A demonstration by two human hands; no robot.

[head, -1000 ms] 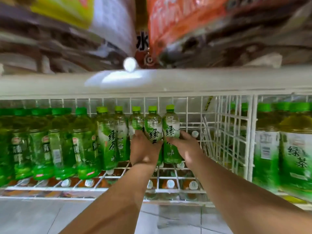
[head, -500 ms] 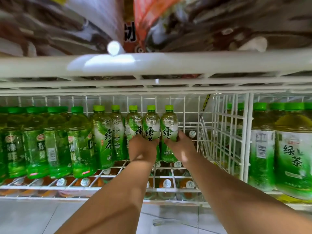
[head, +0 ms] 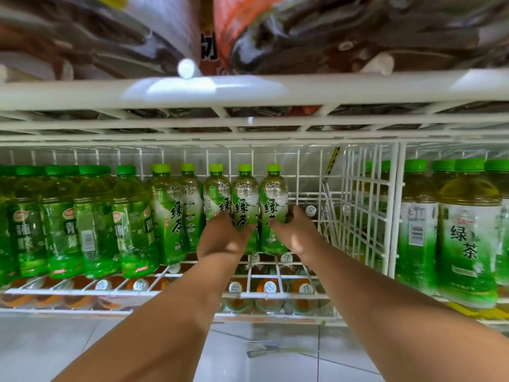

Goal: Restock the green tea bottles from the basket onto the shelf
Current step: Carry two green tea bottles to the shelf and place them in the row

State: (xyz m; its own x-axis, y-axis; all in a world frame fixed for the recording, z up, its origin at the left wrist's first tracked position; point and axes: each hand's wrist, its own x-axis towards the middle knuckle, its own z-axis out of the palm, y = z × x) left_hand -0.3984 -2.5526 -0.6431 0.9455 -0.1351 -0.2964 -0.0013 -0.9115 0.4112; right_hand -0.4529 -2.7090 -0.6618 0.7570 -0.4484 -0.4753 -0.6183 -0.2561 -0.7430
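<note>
Both hands have pushed a little deeper into the wire shelf since a second ago, the left hand wrapped around one green tea bottle and the right hand around its neighbour. Each bottle stands upright at the right end of the row, so this pair looks nearly placed. Open space remains further right, but the basket is out of view, so I cannot tell how many are left.
</note>
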